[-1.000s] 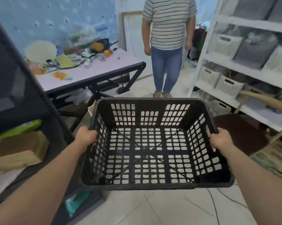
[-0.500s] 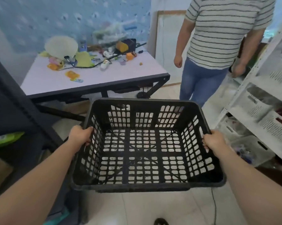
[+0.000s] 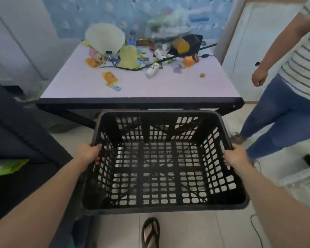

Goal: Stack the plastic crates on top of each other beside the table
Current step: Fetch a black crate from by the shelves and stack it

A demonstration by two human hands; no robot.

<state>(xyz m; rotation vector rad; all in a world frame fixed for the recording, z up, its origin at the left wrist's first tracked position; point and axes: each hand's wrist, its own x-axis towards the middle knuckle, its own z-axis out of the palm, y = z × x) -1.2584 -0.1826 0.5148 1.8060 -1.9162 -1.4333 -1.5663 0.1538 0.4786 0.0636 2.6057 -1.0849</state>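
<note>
Between my two hands, held off the floor just in front of the table (image 3: 141, 101): one black plastic crate (image 3: 161, 208), lattice-walled, empty, open side up, my left hand (image 3: 89, 153) closed over its left rim and my right hand (image 3: 235, 157) closed over its right rim. Below its near edge, my foot in a black sandal (image 3: 150, 233) on pale tile; beyond it, the tabletop holds a white fan (image 3: 105, 37), a black cable (image 3: 132, 68) and small clutter. At right stands another person in jeans (image 3: 283, 111) and a striped shirt.
</note>
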